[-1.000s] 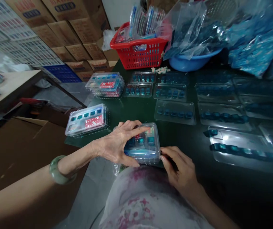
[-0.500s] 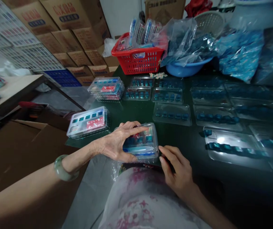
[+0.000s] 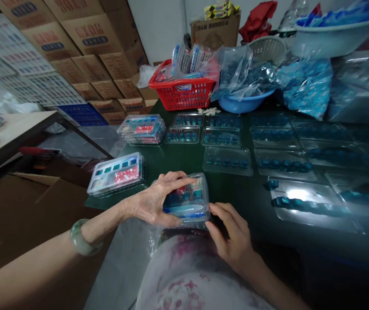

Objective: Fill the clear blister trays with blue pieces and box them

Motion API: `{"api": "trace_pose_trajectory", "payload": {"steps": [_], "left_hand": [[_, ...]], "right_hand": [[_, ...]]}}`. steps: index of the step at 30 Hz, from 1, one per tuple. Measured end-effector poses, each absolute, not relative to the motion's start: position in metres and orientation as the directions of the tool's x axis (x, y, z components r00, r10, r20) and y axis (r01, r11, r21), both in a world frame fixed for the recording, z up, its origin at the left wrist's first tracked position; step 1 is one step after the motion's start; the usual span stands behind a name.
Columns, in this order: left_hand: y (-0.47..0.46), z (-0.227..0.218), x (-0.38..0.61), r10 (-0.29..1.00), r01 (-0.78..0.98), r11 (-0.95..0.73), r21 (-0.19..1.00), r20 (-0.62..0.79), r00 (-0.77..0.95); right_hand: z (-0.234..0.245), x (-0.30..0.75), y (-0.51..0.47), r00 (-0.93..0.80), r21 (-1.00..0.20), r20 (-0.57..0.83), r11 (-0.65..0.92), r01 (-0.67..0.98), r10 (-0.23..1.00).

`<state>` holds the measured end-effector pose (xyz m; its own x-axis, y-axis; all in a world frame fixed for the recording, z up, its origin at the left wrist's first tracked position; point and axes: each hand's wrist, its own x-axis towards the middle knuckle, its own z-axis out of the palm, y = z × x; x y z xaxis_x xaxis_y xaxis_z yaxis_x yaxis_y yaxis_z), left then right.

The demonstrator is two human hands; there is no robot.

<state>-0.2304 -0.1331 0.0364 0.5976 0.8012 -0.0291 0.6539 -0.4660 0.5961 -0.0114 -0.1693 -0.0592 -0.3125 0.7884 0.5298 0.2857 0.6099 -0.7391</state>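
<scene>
A clear plastic case (image 3: 189,211) lies at the table's near edge, with blue pieces, a red patterned piece and a blue strip along its near side. Across its top spreads my left hand (image 3: 158,199), gripping it between the thumb on the near side and the fingers on the far side. My right hand (image 3: 232,232) has its thumb and forefinger at the case's near right corner, seemingly pinching its rim. To the left, a similar filled case (image 3: 116,174) rests on the dark green table (image 3: 168,159). Behind it stands a stack of filled cases (image 3: 142,128).
Open clear trays (image 3: 227,160) with rows of blue pieces cover the table's right side. At the back are a red basket (image 3: 184,95) of packs, a blue basin (image 3: 245,104) and a blue-patterned bag (image 3: 310,86). Cardboard boxes (image 3: 87,34) are stacked at the back left.
My right thumb and forefinger have closed in on the case's right corner. My left hand keeps its grip. The whole view has shifted slightly.
</scene>
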Motion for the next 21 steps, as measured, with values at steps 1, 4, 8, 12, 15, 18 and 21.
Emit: {"api": "trace_pose_trajectory", "payload": {"steps": [1,4,8,12,15,18,21], "left_hand": [[-0.133,0.037,-0.230,0.800,0.653,-0.470,0.593,-0.027,0.600],[-0.134,0.038,-0.230,0.798,0.683,-0.471,0.559,-0.060,0.600],[-0.135,0.038,-0.230,0.802,0.747,-0.458,0.482,-0.140,0.581],[-0.134,0.038,-0.230,0.795,0.745,-0.466,0.477,-0.143,0.589],[-0.133,0.039,-0.230,0.791,0.725,-0.472,0.501,-0.122,0.599],[-0.132,0.041,-0.229,0.795,0.709,-0.472,0.524,-0.096,0.600],[-0.132,0.042,-0.230,0.801,0.708,-0.463,0.534,-0.090,0.592]], "right_hand": [[-0.060,-0.011,-0.169,-0.316,-0.737,0.530,0.612,0.287,0.787],[-0.062,-0.011,-0.169,-0.312,-0.713,0.553,0.632,0.303,0.773],[-0.066,-0.012,-0.169,-0.317,-0.689,0.567,0.649,0.324,0.760],[-0.069,-0.013,-0.169,-0.305,-0.689,0.573,0.649,0.323,0.761],[-0.071,-0.012,-0.168,-0.313,-0.690,0.560,0.641,0.337,0.767],[-0.072,-0.012,-0.168,-0.321,-0.684,0.548,0.635,0.359,0.772],[-0.072,-0.012,-0.169,-0.303,-0.676,0.560,0.637,0.371,0.771]]}}
